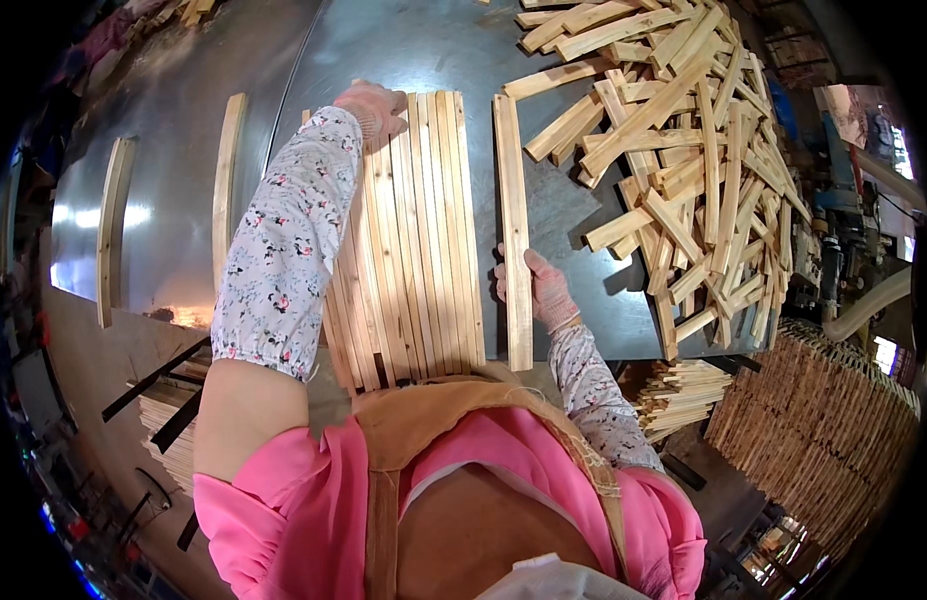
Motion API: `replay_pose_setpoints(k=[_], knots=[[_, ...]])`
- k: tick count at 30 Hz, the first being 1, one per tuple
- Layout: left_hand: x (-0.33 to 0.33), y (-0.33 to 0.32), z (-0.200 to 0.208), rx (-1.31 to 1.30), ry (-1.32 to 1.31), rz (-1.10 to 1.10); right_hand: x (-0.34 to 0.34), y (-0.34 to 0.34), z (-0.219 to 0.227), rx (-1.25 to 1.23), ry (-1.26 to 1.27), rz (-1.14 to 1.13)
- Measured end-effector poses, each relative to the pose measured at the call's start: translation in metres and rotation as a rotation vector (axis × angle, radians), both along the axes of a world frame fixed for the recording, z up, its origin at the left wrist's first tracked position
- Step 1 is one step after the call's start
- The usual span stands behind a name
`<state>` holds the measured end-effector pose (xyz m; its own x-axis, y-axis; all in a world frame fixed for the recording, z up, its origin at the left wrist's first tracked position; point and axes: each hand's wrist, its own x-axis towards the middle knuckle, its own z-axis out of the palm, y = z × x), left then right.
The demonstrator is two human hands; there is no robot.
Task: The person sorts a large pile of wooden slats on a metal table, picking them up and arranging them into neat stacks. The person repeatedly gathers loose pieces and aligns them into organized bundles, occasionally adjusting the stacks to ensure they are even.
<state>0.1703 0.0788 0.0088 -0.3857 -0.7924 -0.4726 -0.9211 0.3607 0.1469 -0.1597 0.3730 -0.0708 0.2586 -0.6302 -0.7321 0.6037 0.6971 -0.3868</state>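
Pale wooden slats [408, 230] lie side by side in a close row before me, their near ends at the table's front edge. My left hand [376, 108], in a thin pinkish glove, is closed over the far end of the row, toward its left side; its fingertips are partly hidden. Right of the row, a single wooden slat [513, 200] lies nearly parallel to it, with a gap between. My right hand [545, 288], gloved likewise, grips this slat near its lower end, thumb on the right edge and fingers reaching round underneath to the left.
A big jumbled heap of slats [683, 150] covers the right of the metal table [383, 45]. Two separate slats stand apart at left, one [227, 180] nearer the row. Below the table are stacked slats [678, 400] and a large wood stack [813, 430] at right.
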Motion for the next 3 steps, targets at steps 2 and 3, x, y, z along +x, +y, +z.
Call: replay_pose_setpoints(k=[2,3], knots=[[-0.0049,-0.0103,0.0004,0.110,0.021,0.063,-0.0101,0.0043,-0.0183,-0.034,-0.004,0.024],[-0.0034,-0.0088,-0.0029,0.116,0.023,0.065,-0.0083,0.0055,-0.0178,-0.041,-0.012,0.042]])
